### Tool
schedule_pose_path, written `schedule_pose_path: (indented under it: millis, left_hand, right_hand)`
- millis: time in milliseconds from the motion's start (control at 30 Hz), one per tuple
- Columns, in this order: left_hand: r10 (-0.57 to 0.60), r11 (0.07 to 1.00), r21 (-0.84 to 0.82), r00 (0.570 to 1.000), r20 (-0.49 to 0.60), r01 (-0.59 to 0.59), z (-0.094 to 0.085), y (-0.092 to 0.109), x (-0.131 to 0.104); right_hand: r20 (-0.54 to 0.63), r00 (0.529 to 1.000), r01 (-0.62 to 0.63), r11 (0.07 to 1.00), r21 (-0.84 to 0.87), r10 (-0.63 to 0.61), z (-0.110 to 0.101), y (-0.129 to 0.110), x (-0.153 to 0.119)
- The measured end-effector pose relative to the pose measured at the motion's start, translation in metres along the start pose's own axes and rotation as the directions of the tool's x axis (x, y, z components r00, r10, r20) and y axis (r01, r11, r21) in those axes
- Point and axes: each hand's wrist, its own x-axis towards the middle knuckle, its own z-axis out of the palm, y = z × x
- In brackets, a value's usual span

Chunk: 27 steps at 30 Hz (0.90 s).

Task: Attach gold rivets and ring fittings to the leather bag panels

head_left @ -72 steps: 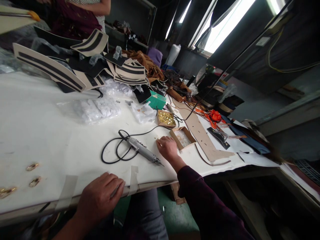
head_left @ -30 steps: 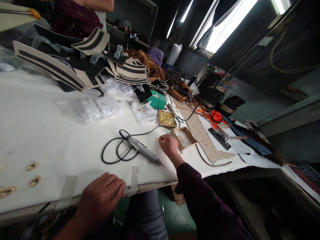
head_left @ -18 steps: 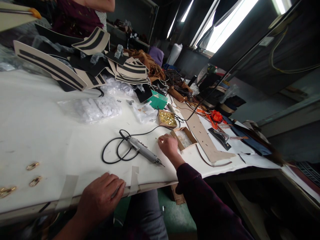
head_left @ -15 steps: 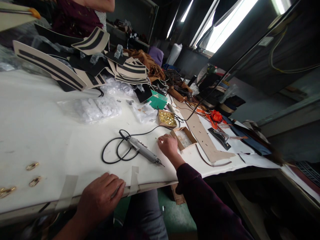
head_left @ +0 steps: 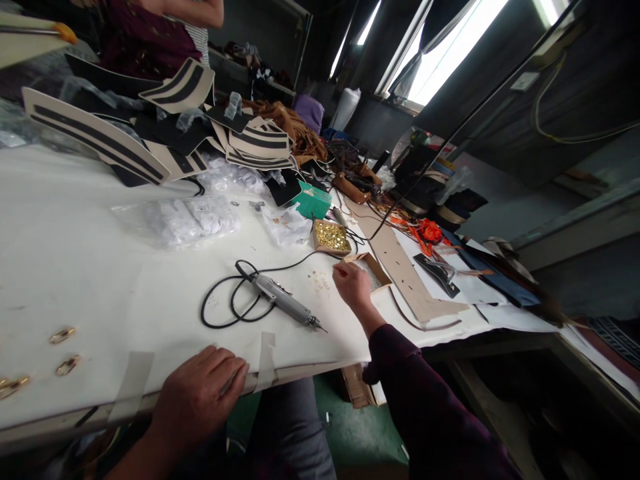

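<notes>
Grey electric screwdriver (head_left: 287,301) is lying left of my right hand (head_left: 353,284), which I'm curling nearly closed at an open cardboard box (head_left: 382,271); tiny pieces (head_left: 319,281) are lying beside it. My left hand (head_left: 197,387) is resting half-curled at the table (head_left: 100,267) edge. I can't tell whether either is holding anything.

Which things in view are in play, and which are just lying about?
Likely in play:
- small loose bits beside the right hand, grip unclear
- open cardboard box at that hand
- corded electric screwdriver, between it and the left hand

Lying about:
- box of gold-coloured hardware
- green box
- plastic-bagged white bundle
- gold-coloured clasps
- striped panels
</notes>
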Motion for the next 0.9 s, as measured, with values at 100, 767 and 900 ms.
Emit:
schedule_pose_path:
  millis: [100,767,900]
  left_hand:
    - [-0.002,1.000,-0.004,1.000,0.005,0.002,0.001,0.000,-0.001]
    - [0.009,0.999,0.035,1.000,0.005,-0.010,0.000,0.001,0.002]
    - [0.017,1.000,0.015,1.000,0.001,-0.017,-0.001,0.001,0.004]
  right_hand:
    - [-0.008,1.000,-0.030,1.000,-0.008,0.030,-0.010,0.014,0.004]
    - [0.196,0.974,0.125,0.990,-0.063,-0.111,0.022,-0.028,0.010]
    - [0.208,0.971,0.141,0.985,-0.101,-0.118,0.025,-0.028,0.011]
